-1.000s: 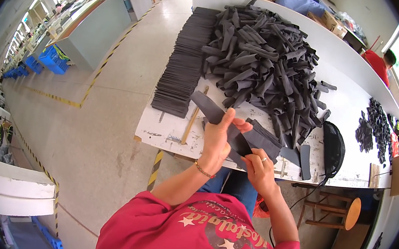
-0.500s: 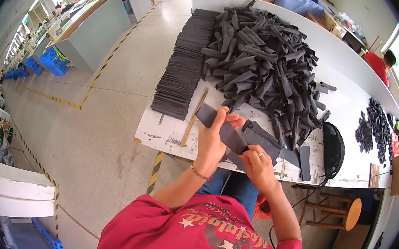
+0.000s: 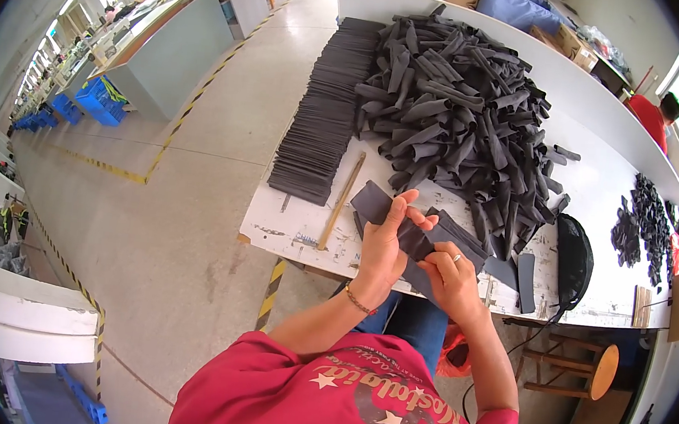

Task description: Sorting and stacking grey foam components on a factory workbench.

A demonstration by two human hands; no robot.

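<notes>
Left hand grips the dark flat strip at the white table's near edge, fingers wrapped over it. Right hand, at its 4 o'clock, pinches the strip's other end. Loose heap of strips at 12 o'clock, neat stack at 11, wooden stick just left.

dark grey flat strip, long rectangular piece, flexible-looking, angled from upper left to lower right, held just above white table's near edge, middle hidden by fingers, its lower end over more flat grey strips
</notes>
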